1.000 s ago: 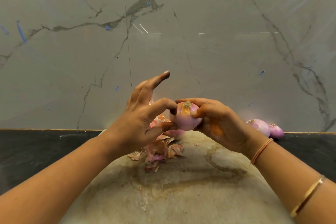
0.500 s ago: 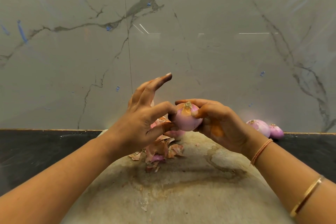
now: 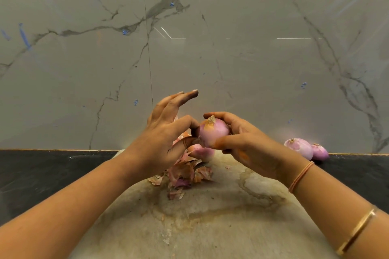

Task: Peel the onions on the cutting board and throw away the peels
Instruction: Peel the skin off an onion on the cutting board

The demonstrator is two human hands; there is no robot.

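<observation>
Our right hand (image 3: 250, 143) holds the onion (image 3: 213, 132) in a close grip above the cutting board (image 3: 210, 227). Our left hand (image 3: 162, 143) pinches its side between thumb and forefinger. We judge the peeling is under way; next we must catch a skin edge and strip it onto the peels (image 3: 183, 172) below. Two peeled onions (image 3: 299, 148) sit on the counter (image 3: 42, 174).

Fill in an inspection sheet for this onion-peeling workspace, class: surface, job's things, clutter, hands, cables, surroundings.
Surface: stained cutting board on a dark counter.
Job's things: held onion, skin left at its tip; another onion on the board; two peeled onions at the right, by the wall.
Clutter: loose peels piled on the board.
Hands: right hand grips the held onion; left hand pinches its side.
Cables: nothing seen.
Surroundings: marble wall behind.
</observation>
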